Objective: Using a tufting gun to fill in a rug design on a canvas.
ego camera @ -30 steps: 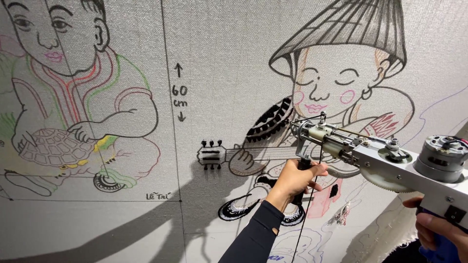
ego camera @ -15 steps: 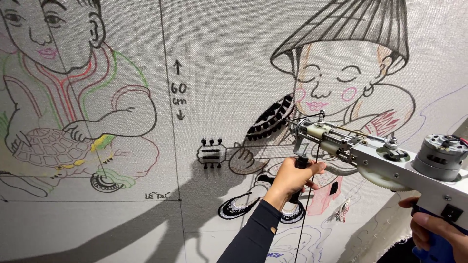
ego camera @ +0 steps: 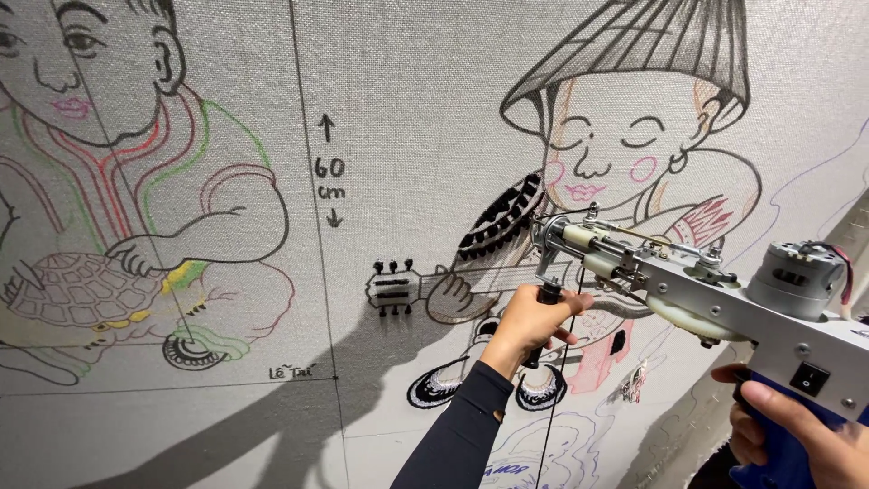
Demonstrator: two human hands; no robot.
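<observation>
I hold a grey metal tufting gun [ego camera: 715, 294] against a stretched grey cloth [ego camera: 407, 100] covered with line drawings. My left hand [ego camera: 534, 321], in a dark sleeve, grips the gun's black front handle just under its nose. My right hand [ego camera: 801, 435] wraps the blue rear grip at the lower right corner. The gun's needle tip [ego camera: 541, 237] touches the cloth beside a drawn figure in a conical hat [ego camera: 634, 54]. A dark yarn strand [ego camera: 554, 398] hangs down from the gun.
Black tufted patches mark the cloth: a guitar head [ego camera: 394, 290], a curved sleeve band [ego camera: 501, 217] and shoes [ego camera: 434, 389]. At left is a drawn child with a turtle [ego camera: 77, 290]. Thin marker lines and an arrowed size note [ego camera: 329, 167] run down the cloth's middle.
The gun and both hands have shifted slightly left and down along the cloth; both grips stay the same.
</observation>
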